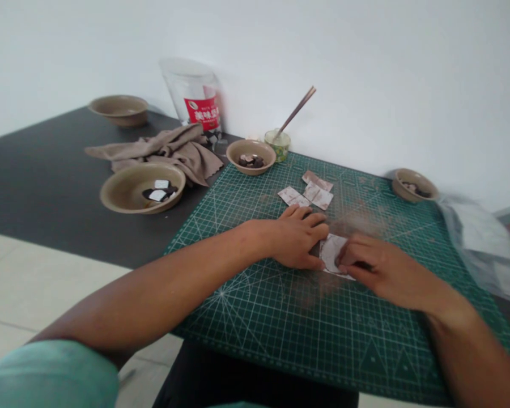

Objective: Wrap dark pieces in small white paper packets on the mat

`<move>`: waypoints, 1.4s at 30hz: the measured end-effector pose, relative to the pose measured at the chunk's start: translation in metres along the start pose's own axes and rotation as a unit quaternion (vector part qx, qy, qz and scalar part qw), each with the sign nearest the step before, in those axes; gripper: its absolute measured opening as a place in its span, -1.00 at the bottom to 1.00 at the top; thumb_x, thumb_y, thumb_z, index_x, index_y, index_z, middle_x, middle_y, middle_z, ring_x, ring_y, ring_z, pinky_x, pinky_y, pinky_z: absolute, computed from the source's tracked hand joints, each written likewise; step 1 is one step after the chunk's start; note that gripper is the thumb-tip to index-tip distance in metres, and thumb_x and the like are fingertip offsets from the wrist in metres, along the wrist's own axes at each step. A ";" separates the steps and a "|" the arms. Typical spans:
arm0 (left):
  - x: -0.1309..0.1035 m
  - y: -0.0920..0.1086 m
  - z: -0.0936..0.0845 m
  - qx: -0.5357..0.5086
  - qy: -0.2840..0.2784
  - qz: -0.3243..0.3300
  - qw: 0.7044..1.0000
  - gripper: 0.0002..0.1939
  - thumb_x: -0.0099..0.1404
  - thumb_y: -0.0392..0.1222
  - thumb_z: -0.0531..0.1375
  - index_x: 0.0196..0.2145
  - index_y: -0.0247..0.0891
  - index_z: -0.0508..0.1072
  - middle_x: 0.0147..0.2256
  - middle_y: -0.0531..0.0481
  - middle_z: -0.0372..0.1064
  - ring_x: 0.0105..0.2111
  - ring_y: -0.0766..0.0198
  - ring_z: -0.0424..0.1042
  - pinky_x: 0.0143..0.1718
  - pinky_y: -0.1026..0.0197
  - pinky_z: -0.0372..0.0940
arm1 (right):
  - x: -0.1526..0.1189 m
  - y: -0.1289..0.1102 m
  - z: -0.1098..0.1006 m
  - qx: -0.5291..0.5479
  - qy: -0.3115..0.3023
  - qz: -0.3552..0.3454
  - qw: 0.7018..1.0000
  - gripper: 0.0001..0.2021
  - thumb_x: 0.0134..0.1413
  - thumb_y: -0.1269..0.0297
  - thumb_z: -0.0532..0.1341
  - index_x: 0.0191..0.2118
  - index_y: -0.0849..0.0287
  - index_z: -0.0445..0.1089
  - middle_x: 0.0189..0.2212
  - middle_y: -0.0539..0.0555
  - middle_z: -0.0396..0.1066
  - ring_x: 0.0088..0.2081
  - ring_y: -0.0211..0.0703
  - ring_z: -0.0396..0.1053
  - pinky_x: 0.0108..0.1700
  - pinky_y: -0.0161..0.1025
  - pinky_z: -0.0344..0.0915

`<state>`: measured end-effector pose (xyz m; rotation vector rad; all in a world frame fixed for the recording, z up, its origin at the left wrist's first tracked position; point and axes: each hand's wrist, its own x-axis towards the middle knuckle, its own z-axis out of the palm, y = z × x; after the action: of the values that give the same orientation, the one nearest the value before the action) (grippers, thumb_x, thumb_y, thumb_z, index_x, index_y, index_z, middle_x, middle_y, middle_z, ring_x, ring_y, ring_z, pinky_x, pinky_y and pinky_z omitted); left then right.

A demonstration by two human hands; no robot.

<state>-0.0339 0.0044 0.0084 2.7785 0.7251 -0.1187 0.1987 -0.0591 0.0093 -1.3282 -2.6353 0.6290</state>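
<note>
On the green cutting mat [255,323] lies a whitish square piece [332,253] with brown marks. My left hand [300,235] rests flat with its fingers spread, its thumb at the left edge of that piece. My right hand [365,262] is closed over the right part of the piece, thumb and fingers pressed together; what they grip, if anything, is hidden. Behind my left hand lie several similar pieces: a whitish one [318,195], a browner one [317,181] and another [292,196] partly by my fingertips.
A bowl with black and white pieces [110,192] stands left. Behind are a brown cloth [165,148], another bowl [119,110], a clear jar [199,105], a small bowl [251,147] and a cup [280,148] with sticks. Rightward are a bowl [414,184] and plastic bag [484,243].
</note>
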 end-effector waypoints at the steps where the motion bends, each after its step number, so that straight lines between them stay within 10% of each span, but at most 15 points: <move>1: 0.000 0.000 0.000 0.000 0.001 0.002 1.000 -0.40 0.33 0.25 0.14 0.14 -0.22 0.30 0.41 -0.20 -0.08 0.38 -0.22 -0.08 0.33 -0.22 -0.13 | -0.001 0.000 0.000 0.003 0.005 -0.004 1.000 -0.85 0.33 0.33 0.13 -0.28 0.10 0.41 -0.27 0.05 0.41 -0.24 -0.15 0.37 -0.21 -0.20 0.26; 5: 0.000 -0.001 0.002 -0.002 0.007 0.001 1.000 -0.39 0.34 0.25 0.13 0.15 -0.24 0.30 0.41 -0.22 -0.09 0.37 -0.23 -0.08 0.33 -0.24 -0.13 | -0.004 0.005 -0.001 -0.054 0.073 0.059 0.994 -0.86 0.31 0.29 0.15 -0.31 0.12 0.38 -0.32 0.06 0.38 -0.27 -0.11 0.35 -0.23 -0.16 0.25; 10: 0.000 -0.001 0.002 -0.002 0.005 0.010 1.000 -0.38 0.33 0.26 0.13 0.15 -0.24 0.31 0.40 -0.22 -0.07 0.37 -0.23 -0.07 0.33 -0.24 -0.12 | -0.005 -0.003 0.000 0.017 -0.012 -0.006 1.000 -0.85 0.31 0.37 0.14 -0.29 0.09 0.42 -0.26 0.03 0.43 -0.24 -0.15 0.39 -0.19 -0.20 0.28; 16: 0.001 -0.002 0.003 0.000 0.012 0.005 1.000 -0.37 0.34 0.25 0.13 0.17 -0.25 0.29 0.40 -0.25 -0.08 0.36 -0.25 -0.05 0.32 -0.25 -0.12 | 0.002 0.001 0.001 -0.050 0.084 0.046 0.994 -0.86 0.30 0.30 0.16 -0.32 0.12 0.39 -0.33 0.06 0.39 -0.28 -0.10 0.35 -0.25 -0.17 0.24; 21: 0.000 -0.001 0.003 0.001 0.014 0.011 1.000 -0.39 0.34 0.25 0.14 0.15 -0.25 0.31 0.40 -0.23 -0.06 0.36 -0.23 -0.06 0.33 -0.23 -0.12 | -0.002 -0.006 0.004 0.003 0.007 -0.012 1.000 -0.86 0.31 0.38 0.13 -0.26 0.10 0.43 -0.27 0.04 0.43 -0.23 -0.15 0.38 -0.19 -0.21 0.28; 27: 0.000 0.000 0.002 0.003 0.012 -0.004 1.000 -0.41 0.34 0.23 0.15 0.14 -0.22 0.30 0.40 -0.22 -0.07 0.37 -0.21 -0.06 0.32 -0.22 -0.11 | 0.006 -0.003 0.003 -0.102 0.099 0.069 0.987 -0.85 0.32 0.32 0.13 -0.32 0.15 0.37 -0.30 0.10 0.38 -0.27 -0.07 0.36 -0.23 -0.13 0.25; 31: 0.000 -0.001 0.003 -0.005 0.010 0.008 1.000 -0.40 0.33 0.25 0.14 0.13 -0.22 0.31 0.40 -0.21 -0.07 0.36 -0.23 -0.06 0.31 -0.23 -0.11 | -0.002 -0.003 -0.002 -0.029 0.003 0.016 0.999 -0.85 0.31 0.37 0.13 -0.29 0.10 0.41 -0.30 0.05 0.40 -0.27 -0.13 0.37 -0.24 -0.18 0.27; 37: 0.000 -0.002 0.004 -0.009 0.014 -0.002 1.000 -0.41 0.33 0.23 0.14 0.13 -0.23 0.30 0.40 -0.23 -0.07 0.36 -0.26 -0.07 0.31 -0.24 -0.12 | 0.002 0.000 0.004 -0.064 0.093 0.051 0.992 -0.88 0.32 0.31 0.13 -0.28 0.12 0.36 -0.26 0.09 0.40 -0.23 -0.07 0.37 -0.19 -0.12 0.28; 42: 0.000 -0.002 0.003 -0.016 0.011 0.011 1.000 -0.40 0.33 0.25 0.14 0.13 -0.22 0.30 0.40 -0.22 -0.06 0.36 -0.24 -0.05 0.31 -0.22 -0.11 | -0.002 -0.004 0.003 -0.028 0.009 0.014 0.999 -0.88 0.31 0.36 0.14 -0.28 0.10 0.39 -0.29 0.04 0.39 -0.25 -0.13 0.37 -0.22 -0.18 0.27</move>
<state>-0.0351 0.0054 0.0053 2.7609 0.6956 -0.0712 0.1962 -0.0637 0.0087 -1.3806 -2.6443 0.5476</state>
